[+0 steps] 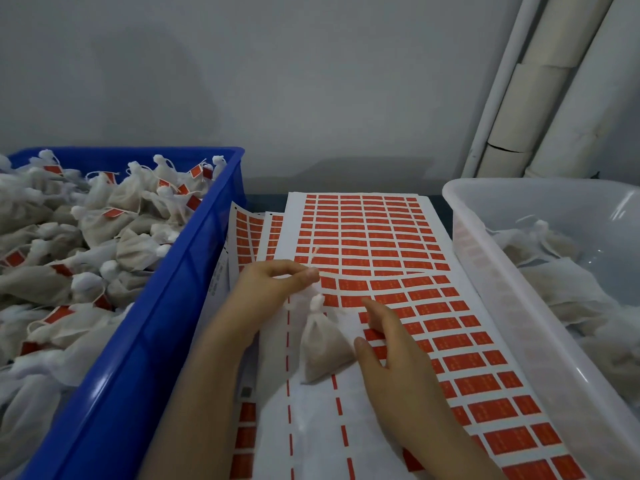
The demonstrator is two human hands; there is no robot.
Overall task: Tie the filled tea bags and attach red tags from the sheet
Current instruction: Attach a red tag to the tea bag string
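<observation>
Grey wall stands behind a bench covered by the white sheet of red rectangular tags point(381, 244). On it lies the small white mesh tea bag point(320, 344), neck tied. The left hand point(273, 282) pinches its thin string; the right hand point(391, 344), fingers loosely spread, holds nothing. Best keep the string taut while peeling one tag.

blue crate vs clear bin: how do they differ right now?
The blue crate is opaque and sits at the left; the clear bin is translucent white and sits at the right. The blue crate is heaped with tied tea bags, many bearing red tags; the clear bin holds far fewer bags, low inside, with no tags visible. Both flank the tag sheet and hold white bags.
</observation>
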